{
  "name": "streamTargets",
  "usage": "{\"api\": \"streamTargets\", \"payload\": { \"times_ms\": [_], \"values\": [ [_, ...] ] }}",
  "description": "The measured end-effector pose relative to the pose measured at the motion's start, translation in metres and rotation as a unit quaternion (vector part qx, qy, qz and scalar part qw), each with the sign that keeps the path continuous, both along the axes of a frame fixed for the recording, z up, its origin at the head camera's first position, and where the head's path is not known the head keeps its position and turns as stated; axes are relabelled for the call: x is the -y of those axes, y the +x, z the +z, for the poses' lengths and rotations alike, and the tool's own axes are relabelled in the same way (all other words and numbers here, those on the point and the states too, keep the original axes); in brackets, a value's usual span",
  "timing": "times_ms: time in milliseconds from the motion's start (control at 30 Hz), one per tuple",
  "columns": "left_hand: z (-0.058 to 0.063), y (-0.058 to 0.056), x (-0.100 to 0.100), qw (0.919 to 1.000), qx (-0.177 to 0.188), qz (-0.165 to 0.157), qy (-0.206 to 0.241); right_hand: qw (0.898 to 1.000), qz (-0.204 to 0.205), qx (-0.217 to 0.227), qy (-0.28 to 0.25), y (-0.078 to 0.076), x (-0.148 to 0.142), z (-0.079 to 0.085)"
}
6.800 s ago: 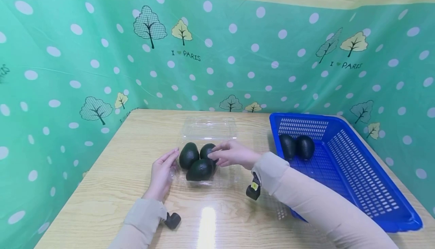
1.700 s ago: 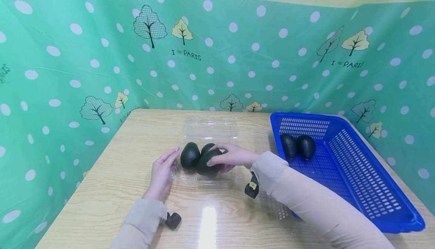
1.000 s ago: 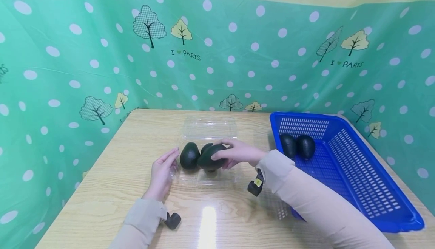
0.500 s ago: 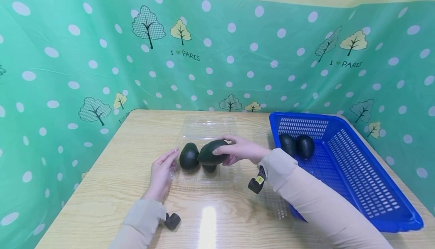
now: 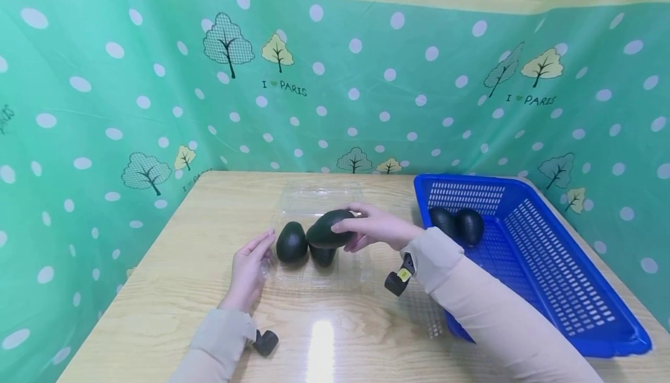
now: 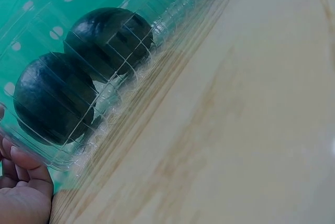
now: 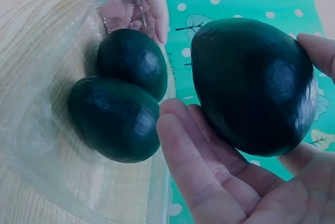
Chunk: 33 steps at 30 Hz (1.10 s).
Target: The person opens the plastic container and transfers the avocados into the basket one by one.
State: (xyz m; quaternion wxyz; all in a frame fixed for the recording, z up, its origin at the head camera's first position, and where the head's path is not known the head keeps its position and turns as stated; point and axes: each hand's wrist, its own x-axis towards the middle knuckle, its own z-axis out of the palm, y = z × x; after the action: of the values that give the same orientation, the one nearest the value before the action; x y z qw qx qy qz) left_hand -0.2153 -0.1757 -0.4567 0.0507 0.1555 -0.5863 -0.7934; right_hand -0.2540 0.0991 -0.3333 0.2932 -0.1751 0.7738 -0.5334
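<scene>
In the head view my right hand (image 5: 379, 227) grips a dark green avocado (image 5: 328, 231), raised above a clear plastic clamshell container (image 5: 349, 271). The right wrist view shows the thumb and fingers wrapped around that avocado's sides. Two more avocados sit side by side in the container, one at the left (image 5: 291, 244) and one (image 5: 323, 257) partly hidden beneath the held one. My left hand (image 5: 248, 269) pinches the container's left edge; in the left wrist view its curled fingers (image 6: 32, 170) are at the plastic corner.
The container's transparent lid (image 5: 320, 198) lies folded back behind it. A blue perforated basket (image 5: 544, 255) stands at the right of the wooden table (image 5: 173, 301), with two avocados (image 5: 470, 227) in its back left corner. A green dotted cloth (image 5: 356, 115) hangs behind.
Earlier, three avocados lay in the container, with my right hand at the back right one. It then took the front avocado and lifted it up and to the right. My left hand stays put.
</scene>
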Motion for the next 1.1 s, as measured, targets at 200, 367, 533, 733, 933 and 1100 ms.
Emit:
{"api": "streamTargets", "payload": {
  "times_ms": [200,367,533,733,933,1100],
  "values": [
    [-0.001,0.0,-0.001,1.0,0.0,-0.001,-0.006,1.0,-0.012,0.007,-0.021,0.0,-0.007,0.002],
    [-0.001,0.001,-0.001,1.0,-0.002,-0.004,-0.003,0.999,-0.017,0.006,-0.047,0.0,-0.015,0.004],
    [-0.002,0.002,-0.001,1.0,0.003,0.001,-0.001,0.998,-0.028,0.007,-0.064,0.002,-0.023,0.006],
    [-0.001,0.002,-0.001,1.0,0.006,0.005,-0.005,0.996,-0.052,0.014,-0.078,0.004,-0.032,0.006],
    [-0.001,0.002,-0.001,0.9999,0.011,0.004,-0.011,0.992,-0.078,0.022,-0.095,0.005,-0.04,0.006],
    [-0.002,0.002,0.0,0.9998,0.008,0.001,-0.016,0.989,-0.087,0.022,-0.12,0.005,-0.045,0.006]
  ]
}}
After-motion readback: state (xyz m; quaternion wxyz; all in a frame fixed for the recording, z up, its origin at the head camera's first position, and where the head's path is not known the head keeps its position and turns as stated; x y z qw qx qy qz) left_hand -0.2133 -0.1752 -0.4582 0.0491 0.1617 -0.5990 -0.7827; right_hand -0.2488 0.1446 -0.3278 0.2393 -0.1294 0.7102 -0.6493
